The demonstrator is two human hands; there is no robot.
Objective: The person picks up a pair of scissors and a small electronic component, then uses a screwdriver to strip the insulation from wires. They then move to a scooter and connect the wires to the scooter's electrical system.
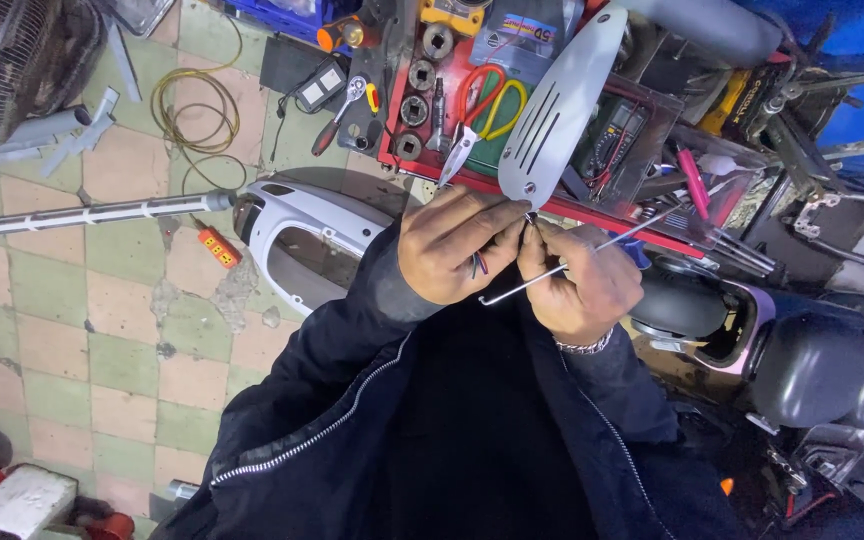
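**Both hands pinching thin wires in front of the tool tray**

Through the head camera I am looking down on my two hands, which are meeting just above my dark jacket (452, 420). My left hand (457, 245) is curling nearly closed, fingertips pinching a short bundle of thin wires (478, 264) whose dark ends are poking out below the knuckles. My right hand (580, 282) is touching the left at the fingertips, also curled tight; it is gripping the same wires at the top and holding a slim L-shaped metal rod (562, 268) that is running from near left to far right across the fingers. A metal wristband is showing at that wrist.

Just beyond the hands, a grey slotted plastic cover (557, 110) is leaning over a red tool tray (472, 185), where sockets (417, 75) and red-and-yellow-handled scissors (492, 98) are lying. To the left, a white scooter body panel (302, 235) is resting on the checked tile floor (82, 330), near an orange power strip (219, 246). On the right a black scooter seat (812, 360) is sitting close by.
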